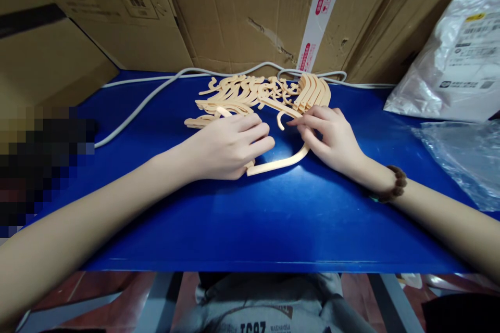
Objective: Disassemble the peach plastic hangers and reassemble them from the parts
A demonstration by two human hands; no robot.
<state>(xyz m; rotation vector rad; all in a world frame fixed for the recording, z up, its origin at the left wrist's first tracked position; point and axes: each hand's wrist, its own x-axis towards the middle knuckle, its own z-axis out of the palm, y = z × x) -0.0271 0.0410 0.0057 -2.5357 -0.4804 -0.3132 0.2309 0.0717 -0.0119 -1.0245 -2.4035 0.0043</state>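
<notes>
A curved cream plastic hanger arm (pixel 279 165) spans the gap between my hands, low over the blue table. My left hand (pixel 238 145) is closed, its fingers curled near the arm's left end; a pale tip (pixel 223 111) pokes out behind it. My right hand (pixel 330 135) pinches the arm's right end with thumb and fingers. Just beyond its fingertips lie a straight pale bar (pixel 279 106) and a small hook (pixel 280 119). What sits inside my left palm is hidden.
Behind my hands lie piled cream hanger pieces (pixel 238 88) and a neat stack of curved arms (pixel 314 91). A white cable (pixel 152 94) runs along the back. Cardboard boxes (pixel 242 10) wall the rear. Plastic bags (pixel 449 57) stand at right.
</notes>
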